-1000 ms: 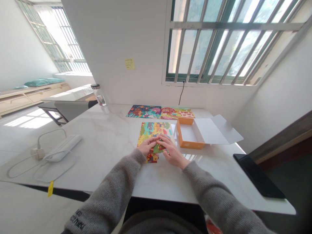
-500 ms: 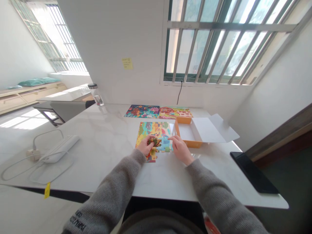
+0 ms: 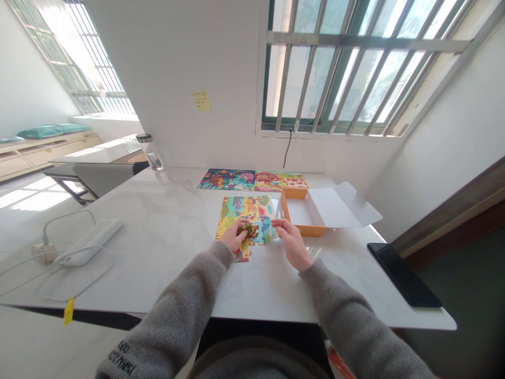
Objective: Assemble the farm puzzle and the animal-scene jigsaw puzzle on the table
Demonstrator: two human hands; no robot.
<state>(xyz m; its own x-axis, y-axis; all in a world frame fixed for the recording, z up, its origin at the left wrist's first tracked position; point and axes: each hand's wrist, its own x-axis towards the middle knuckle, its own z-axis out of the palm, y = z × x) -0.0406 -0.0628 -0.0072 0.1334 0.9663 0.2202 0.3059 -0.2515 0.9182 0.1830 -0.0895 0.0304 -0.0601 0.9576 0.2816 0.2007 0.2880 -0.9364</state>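
A partly assembled jigsaw puzzle (image 3: 231,210) with bright animal pictures lies flat on the white table, its lower edge uneven. Over its lower part, my left hand (image 3: 233,237) grips a small stack of dark puzzle pieces (image 3: 251,230) between thumb and fingers. At the puzzle's right edge is my right hand (image 3: 292,246), its thumb and fingers drawn together. Whether a piece sits in that pinch I cannot make out.
Just right of the puzzle stands an open orange box (image 3: 303,230) with its white lid (image 3: 335,208) folded back. Two colourful picture sheets (image 3: 226,180) lie by the wall. A bottle (image 3: 152,153), a power strip (image 3: 92,242) with cables and a black tablet-like slab (image 3: 402,273) rest on the table.
My right hand has shifted slightly, its fingertips drawing closer together at the puzzle's right edge. The left hand keeps its grip on the pieces. The view has turned slightly right.
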